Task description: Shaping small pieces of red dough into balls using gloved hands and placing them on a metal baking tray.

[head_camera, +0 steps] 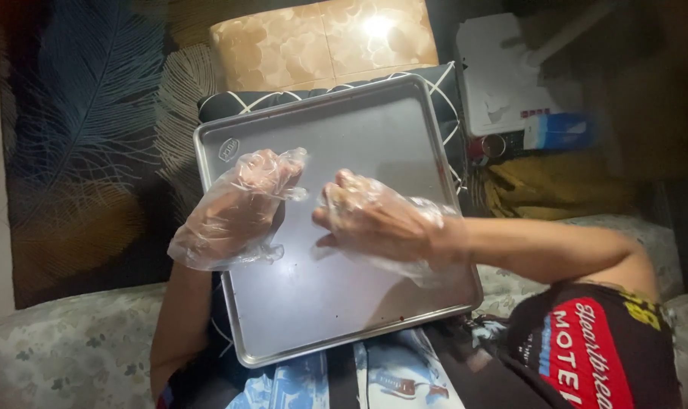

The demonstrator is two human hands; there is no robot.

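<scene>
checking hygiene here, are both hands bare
No, the left hand and the right hand each wear a loose clear plastic glove over the metal tray.

The light around me is dim and warm, the corners sinking into near black. One hard glare spot burns on the glossy tan cushion (325, 42) above — the source seems overhead. The metal tray (374, 129) gives back a dull grey sheen, and my hands throw soft shadows on it. The thin plastic gloves glint — everything is slightly soft and smeared.
</scene>
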